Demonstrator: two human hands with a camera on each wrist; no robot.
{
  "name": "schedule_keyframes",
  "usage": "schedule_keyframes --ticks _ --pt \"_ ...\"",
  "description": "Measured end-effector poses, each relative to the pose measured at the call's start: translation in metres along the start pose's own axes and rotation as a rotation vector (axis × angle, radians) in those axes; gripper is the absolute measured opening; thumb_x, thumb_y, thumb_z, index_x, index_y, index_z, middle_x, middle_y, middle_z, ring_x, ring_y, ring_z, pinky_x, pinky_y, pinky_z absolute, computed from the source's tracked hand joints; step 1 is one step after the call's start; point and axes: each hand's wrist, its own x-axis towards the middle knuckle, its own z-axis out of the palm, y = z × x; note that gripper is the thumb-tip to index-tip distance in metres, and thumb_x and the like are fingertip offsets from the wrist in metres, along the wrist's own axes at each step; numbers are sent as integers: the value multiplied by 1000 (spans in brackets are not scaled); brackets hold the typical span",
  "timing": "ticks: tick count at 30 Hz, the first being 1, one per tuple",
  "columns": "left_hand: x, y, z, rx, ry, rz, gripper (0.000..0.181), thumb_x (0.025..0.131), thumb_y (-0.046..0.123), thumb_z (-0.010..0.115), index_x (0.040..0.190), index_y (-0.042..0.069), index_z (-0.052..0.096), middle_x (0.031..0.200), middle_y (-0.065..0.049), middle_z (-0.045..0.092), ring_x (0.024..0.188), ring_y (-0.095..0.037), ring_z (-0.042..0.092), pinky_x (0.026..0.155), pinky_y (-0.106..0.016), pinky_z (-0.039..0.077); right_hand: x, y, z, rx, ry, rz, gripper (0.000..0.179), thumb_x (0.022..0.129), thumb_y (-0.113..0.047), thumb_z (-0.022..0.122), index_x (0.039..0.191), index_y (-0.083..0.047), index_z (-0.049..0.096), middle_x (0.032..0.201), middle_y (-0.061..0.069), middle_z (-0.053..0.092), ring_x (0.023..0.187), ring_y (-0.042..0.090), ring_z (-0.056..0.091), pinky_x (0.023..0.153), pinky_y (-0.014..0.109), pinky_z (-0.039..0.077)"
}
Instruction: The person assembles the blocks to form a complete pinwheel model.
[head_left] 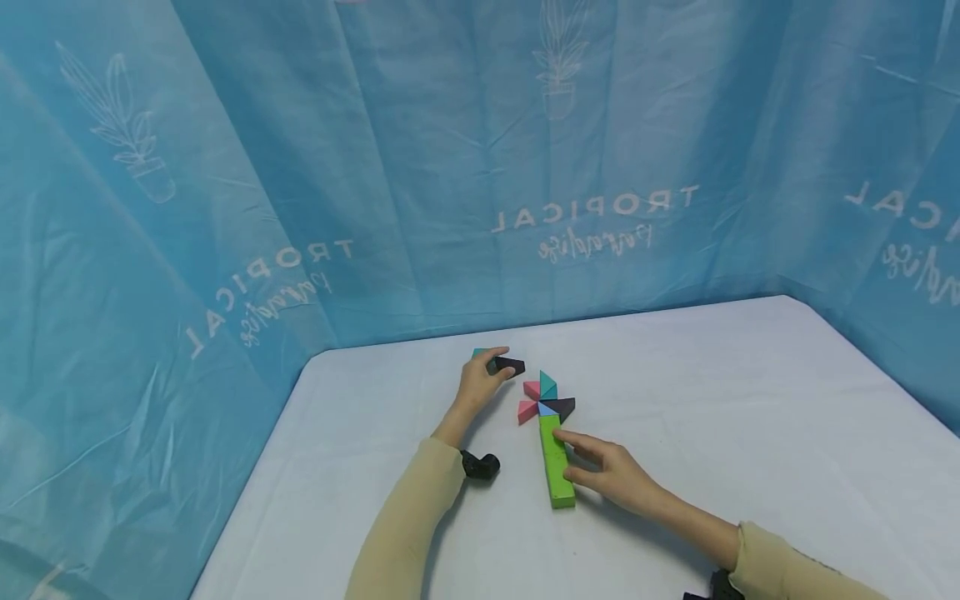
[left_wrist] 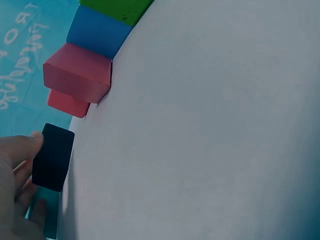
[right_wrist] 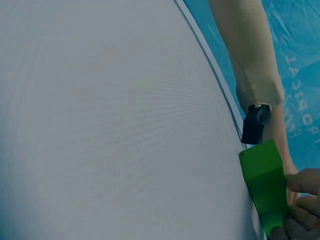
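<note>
Up at the far side of the table, my left hand (head_left: 477, 385) pinches a black block (head_left: 511, 365) between thumb and fingers. A teal block (head_left: 478, 352) lies just behind that hand, partly hidden by it. My right hand (head_left: 613, 475) rests its fingertips along the right side of a row of green blocks (head_left: 556, 467), with the fingers loosely bent and not wrapped round it. Above the green row, triangular blocks fan out like a pinwheel: two pink blocks (head_left: 528, 412), a teal triangle block (head_left: 548, 385), another black block (head_left: 561, 407) and a blue block (head_left: 547, 409).
A white cloth covers the table (head_left: 735, 400). Blue printed curtains (head_left: 450, 167) hang behind it and at both sides. Black camera mounts are worn at the left wrist (head_left: 480, 467) and the right wrist (head_left: 716, 586).
</note>
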Motion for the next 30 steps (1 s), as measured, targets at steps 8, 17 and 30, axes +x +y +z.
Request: schedule_keyframes --ticks 8,17,30 --pt "1 -3 -1 2 -19 -6 34 88 12 68 120 2 62 120 -16 59 116 -30 52 98 -42 40 2 -2 -2 -16 11 -4 54 90 -15 65 138 0 45 141 17 43 127 36 41 100 44 37" --pt "0 -1 4 15 -38 -7 37 89 18 68 122 3 61 119 -14 60 111 -27 54 94 -40 44 0 -4 -1 -2 0 -10 54 90 -18 65 138 -1 46 142 16 43 128 35 40 101 44 36" --pt "-7 -5 -3 -16 15 -11 27 95 22 58 113 5 67 110 -10 66 108 -25 58 93 -39 45 -1 -3 0 -1 6 -19 54 90 -16 65 138 0 45 141 18 43 127 37 42 100 45 37"
